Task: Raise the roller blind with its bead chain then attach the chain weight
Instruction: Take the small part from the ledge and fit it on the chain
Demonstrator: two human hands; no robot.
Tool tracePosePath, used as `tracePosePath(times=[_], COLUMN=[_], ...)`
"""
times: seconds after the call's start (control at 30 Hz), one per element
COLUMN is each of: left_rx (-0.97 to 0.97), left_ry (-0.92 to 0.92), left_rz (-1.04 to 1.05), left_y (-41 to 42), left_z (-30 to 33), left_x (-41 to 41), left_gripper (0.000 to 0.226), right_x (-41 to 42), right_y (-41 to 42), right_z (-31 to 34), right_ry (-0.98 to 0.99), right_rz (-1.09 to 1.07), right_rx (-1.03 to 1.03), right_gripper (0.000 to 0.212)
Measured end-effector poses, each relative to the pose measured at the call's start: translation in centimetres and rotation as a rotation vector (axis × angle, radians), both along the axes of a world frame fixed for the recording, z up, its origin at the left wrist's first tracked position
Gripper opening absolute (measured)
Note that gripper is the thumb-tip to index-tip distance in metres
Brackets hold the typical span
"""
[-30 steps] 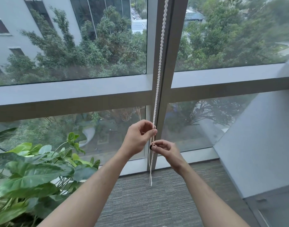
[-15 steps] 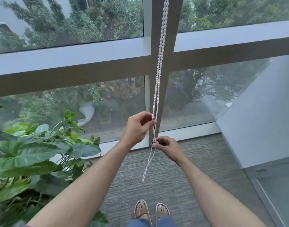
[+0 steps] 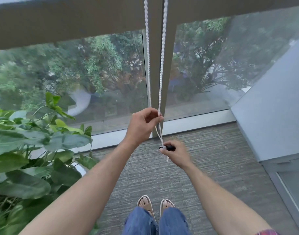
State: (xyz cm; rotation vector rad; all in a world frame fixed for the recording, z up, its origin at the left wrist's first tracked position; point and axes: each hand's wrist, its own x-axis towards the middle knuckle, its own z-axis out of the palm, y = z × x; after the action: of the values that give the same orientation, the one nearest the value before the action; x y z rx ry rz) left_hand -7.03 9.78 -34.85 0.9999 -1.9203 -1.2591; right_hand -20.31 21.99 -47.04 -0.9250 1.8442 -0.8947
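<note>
A white bead chain hangs in two strands in front of the window's grey mullion. My left hand pinches both strands together at about sill height. Below it the strands meet at a small dark chain weight, which my right hand grips between thumb and fingers. A short pale piece sticks out under my right hand. The roller blind itself is out of view above.
A large leafy plant fills the left side, close to my left arm. Grey carpet lies below, with my feet in sandals. A grey wall panel slants in at the right.
The view has tilted down, so my feet and more carpet show. My right hand with the weight has dropped lower, away from my left hand. The loose loop of chain no longer hangs below.
</note>
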Motion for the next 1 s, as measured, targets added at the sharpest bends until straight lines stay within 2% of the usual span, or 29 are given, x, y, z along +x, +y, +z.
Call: tracePosePath(times=[0.5,0.67,0.83,0.9,1.0], left_rx=[0.022,-0.007,-0.031,-0.045,-0.068], left_ry=[0.063,0.094,0.1,0.107,0.101], left_rz=[-0.017,-0.033,-0.036,-0.04,-0.062], left_y=[-0.9,-1.0,-1.4,-1.5,-1.5], left_z=[-13.6,-16.2,-17.9,-18.5,-19.2], left_x=[-0.6,-0.8,-1.2,-1.3,-1.5], left_gripper=[0.012,0.022,0.021,0.02,0.014], right_x=[0.1,0.7,1.0,1.1,1.1], right_y=[-1.4,-1.5,-1.9,-2.1,-2.4], right_z=[-20.0,-25.3,-29.1,-30.4,-31.5], right_ry=[0.099,0.068,0.083,0.044,-0.048], right_rz=[-0.061,-0.11,-0.079,-0.09,-0.117], right_rx=[0.125,0.209,0.257,0.256,0.24], right_gripper=[0.033,0.041,0.025,0.017,0.015])
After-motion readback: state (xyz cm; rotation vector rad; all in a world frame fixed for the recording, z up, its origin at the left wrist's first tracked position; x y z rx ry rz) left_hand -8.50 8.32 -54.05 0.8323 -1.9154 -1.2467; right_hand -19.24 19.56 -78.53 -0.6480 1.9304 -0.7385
